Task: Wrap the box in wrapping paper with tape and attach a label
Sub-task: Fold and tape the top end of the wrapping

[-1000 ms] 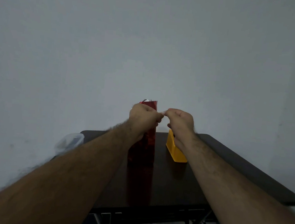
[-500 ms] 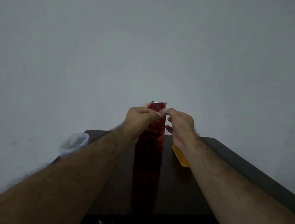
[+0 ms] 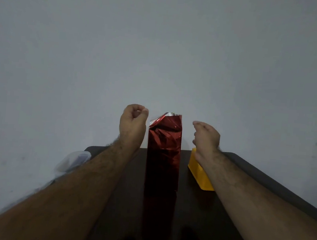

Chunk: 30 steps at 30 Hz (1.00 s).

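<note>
Both hands (image 3: 133, 124) (image 3: 207, 137) parted off box (image 3: 163, 151).

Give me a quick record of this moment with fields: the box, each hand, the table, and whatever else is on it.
box: red foil-wrapped box stands upright on the table, paper crumpled at its top
left hand: raised beside the box, apart from it, fingers curled, holding nothing visible
right hand: raised on the other side, apart from the box, fingers loosely curled
table: dark top, against a pale wall
other items: yellow object right of the box; clear plastic container at the left edge
</note>
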{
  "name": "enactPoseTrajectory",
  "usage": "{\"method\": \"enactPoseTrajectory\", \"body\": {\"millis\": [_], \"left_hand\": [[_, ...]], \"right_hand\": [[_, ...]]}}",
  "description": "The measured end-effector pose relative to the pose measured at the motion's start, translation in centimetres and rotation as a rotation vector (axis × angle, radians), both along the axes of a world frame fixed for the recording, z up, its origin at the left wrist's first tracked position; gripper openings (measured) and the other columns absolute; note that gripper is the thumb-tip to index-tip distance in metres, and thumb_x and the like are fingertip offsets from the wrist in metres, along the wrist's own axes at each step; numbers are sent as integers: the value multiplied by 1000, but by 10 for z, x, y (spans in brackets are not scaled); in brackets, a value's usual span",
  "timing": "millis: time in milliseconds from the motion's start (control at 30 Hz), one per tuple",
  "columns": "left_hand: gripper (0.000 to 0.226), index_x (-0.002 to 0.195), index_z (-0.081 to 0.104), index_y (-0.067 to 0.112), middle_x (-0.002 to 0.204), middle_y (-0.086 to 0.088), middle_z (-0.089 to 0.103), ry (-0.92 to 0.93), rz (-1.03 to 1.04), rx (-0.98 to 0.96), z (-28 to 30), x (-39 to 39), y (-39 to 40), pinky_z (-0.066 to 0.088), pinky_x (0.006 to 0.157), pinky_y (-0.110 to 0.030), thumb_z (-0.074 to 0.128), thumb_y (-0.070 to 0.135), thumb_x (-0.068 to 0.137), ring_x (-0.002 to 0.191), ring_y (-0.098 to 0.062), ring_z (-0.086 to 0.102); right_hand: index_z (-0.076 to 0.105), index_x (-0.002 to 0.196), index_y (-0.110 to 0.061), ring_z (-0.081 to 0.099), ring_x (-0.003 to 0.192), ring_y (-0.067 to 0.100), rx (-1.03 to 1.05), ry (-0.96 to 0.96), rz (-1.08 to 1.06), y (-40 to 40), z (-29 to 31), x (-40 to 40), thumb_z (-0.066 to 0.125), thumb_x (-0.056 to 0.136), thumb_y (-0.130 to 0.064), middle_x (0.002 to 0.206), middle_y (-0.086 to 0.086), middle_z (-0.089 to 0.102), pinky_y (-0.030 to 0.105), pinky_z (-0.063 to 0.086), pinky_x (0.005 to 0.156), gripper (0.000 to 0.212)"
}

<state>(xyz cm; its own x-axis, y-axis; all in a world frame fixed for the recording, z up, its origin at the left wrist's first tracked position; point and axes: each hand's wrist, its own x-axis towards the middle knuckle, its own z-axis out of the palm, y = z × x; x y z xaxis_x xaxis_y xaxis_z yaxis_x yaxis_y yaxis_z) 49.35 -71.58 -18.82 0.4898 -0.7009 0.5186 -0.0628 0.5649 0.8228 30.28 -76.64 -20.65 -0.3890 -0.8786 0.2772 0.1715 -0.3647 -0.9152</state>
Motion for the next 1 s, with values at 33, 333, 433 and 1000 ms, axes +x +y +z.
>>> {"method": "enactPoseTrajectory", "body": {"millis": [33, 333, 433, 1000], "left_hand": [[8, 101, 65, 22, 90, 1, 66, -25, 15, 27, -3, 3, -8, 50, 75, -31, 65, 18, 95, 84, -15, 63], [45, 122, 56, 27, 115, -10, 65, -208, -155, 146, -15, 9, -37, 49, 64, -18, 77, 7, 88, 96, -18, 67], [54, 130, 53, 28, 117, -10, 65, -230, -190, 137, -16, 17, -33, 53, 67, -19, 78, 5, 88, 102, -19, 69], [24, 123, 67, 20, 109, 5, 70, -393, -224, 144, 6, 20, -25, 46, 75, -24, 69, 20, 99, 90, -4, 64]], "right_hand": [[76, 118, -19, 64, 118, 19, 44, 21, 65, -9, -1, -1, 65, 102, -19, 111, -8, 71, 47, 55, 107, 19], [81, 107, -15, 71, 86, 22, 180, 108, 407, -41, -4, 13, 80, 85, -32, 89, -3, 78, 35, 56, 70, 28], [81, 105, -18, 73, 90, 25, 120, 109, 444, -41, -11, 12, 79, 84, -29, 90, -2, 79, 35, 56, 70, 25], [79, 110, -20, 74, 106, 27, -161, 151, 525, -29, -30, 23, 80, 83, -26, 119, 7, 76, 25, 58, 72, 27]]}}
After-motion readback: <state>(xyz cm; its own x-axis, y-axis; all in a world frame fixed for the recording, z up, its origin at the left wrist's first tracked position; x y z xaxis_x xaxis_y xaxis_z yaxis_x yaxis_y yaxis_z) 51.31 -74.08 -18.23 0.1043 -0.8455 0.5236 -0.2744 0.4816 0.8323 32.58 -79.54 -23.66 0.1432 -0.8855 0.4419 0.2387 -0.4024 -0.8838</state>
